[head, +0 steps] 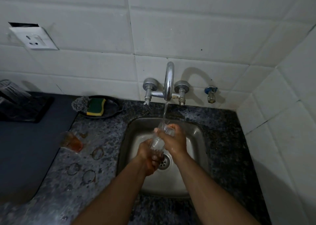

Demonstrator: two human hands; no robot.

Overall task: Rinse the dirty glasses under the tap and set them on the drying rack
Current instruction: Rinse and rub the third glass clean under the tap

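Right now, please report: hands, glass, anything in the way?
Left hand and right hand both grip one glass under the running tap. Dirty glass waits on counter. Nothing blocks.

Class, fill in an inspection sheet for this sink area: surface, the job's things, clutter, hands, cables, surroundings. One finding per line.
Surface: speckled stone counter with brown ring stains.
Job's things: clear glass held tilted under the running tap, over the steel sink; dirty glass with brownish residue on the counter left of the sink; drying rack at far left, holding an upturned glass.
Clutter: sponge and steel scourer on a dark tray.
Hands: left hand grips the glass's lower end; right hand grips its upper end.
Cables: nothing seen.
Surroundings: white tiled wall, wall socket, small side valve.
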